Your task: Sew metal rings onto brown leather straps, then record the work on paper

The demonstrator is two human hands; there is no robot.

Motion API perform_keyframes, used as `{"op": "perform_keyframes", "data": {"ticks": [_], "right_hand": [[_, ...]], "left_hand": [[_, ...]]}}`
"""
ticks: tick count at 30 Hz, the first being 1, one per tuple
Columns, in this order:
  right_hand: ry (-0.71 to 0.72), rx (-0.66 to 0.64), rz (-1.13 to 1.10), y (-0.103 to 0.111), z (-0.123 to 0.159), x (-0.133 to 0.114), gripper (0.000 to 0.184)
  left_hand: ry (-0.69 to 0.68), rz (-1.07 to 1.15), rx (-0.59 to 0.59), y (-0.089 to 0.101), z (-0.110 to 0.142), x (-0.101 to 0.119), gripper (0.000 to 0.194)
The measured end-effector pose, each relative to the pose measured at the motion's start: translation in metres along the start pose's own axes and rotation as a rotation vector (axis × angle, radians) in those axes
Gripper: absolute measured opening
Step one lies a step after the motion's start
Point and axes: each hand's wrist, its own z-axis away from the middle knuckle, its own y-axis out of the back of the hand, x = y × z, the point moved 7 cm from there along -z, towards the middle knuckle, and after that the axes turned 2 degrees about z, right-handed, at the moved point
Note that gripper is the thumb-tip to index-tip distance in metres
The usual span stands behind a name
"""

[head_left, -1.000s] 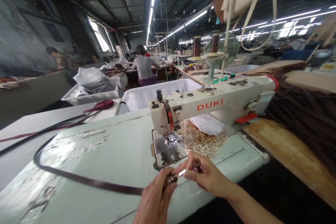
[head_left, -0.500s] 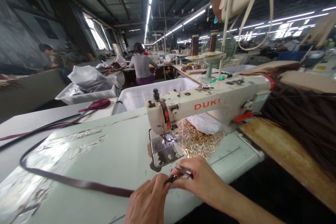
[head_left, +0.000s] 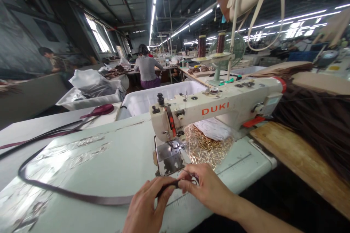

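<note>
Head view. Small shiny metal piece (head_left: 195,181): more exposed one second ago, now pinched and mostly hidden in the right hand (head_left: 209,189). Long, flat, smooth dark-brown strap (head_left: 109,200): looping toward nine o'clock, clamped in the left hand (head_left: 147,204), just beside the right. Clear plastic bag of gold-coloured metal links (head_left: 206,149): one o'clock of both.

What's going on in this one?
A person at a sewing table has a dark strap in both hands, in front of a sewing machine. The left hand grips it near one end, and the right hand pinches at that end; the fingers hide the detail. The rest curves away across the table to the left. A clear bag of gold-coloured metal pieces lies beside the needle area.
</note>
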Motion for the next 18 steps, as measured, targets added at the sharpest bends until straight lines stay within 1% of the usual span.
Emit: {"op": "perform_keyframes", "data": {"ticks": [2,5,6,7,8,10,12,13,14,16,18], "right_hand": [[-0.023,0.001,-0.042,-0.002,-0.005,0.009,0.015],[-0.083,-0.035,-0.094,-0.007,-0.022,0.028,0.017],[-0.111,-0.057,-0.072,-0.008,-0.031,0.035,0.017],[-0.137,-0.080,-0.004,-0.008,-0.040,0.040,0.017],[-0.156,-0.096,0.114,-0.007,-0.050,0.045,0.018],[-0.145,-0.092,0.445,0.002,-0.070,0.049,0.018],[-0.059,-0.086,0.717,0.011,-0.087,0.047,0.015],[0.008,-0.109,0.783,0.013,-0.092,0.045,0.015],[0.089,-0.152,0.807,0.012,-0.096,0.044,0.017],[0.253,-0.261,0.776,0.008,-0.098,0.044,0.018],[0.373,-0.327,0.730,0.004,-0.096,0.045,0.018]], "left_hand": [[0.019,0.037,-0.033,-0.002,-0.009,-0.003,0.022],[0.034,0.086,-0.145,-0.006,-0.033,-0.010,0.023],[0.031,0.079,-0.183,-0.008,-0.043,-0.014,0.023],[0.024,0.058,-0.219,-0.009,-0.054,-0.018,0.023],[0.010,0.027,-0.253,-0.010,-0.066,-0.023,0.022],[-0.024,-0.044,-0.314,-0.013,-0.088,-0.033,0.019],[-0.054,-0.114,-0.383,-0.017,-0.106,-0.042,0.018],[-0.063,-0.148,-0.421,-0.019,-0.113,-0.045,0.018],[-0.067,-0.178,-0.455,-0.021,-0.118,-0.048,0.019],[-0.064,-0.220,-0.501,-0.023,-0.124,-0.051,0.021],[-0.056,-0.238,-0.520,-0.024,-0.127,-0.052,0.020]]}}
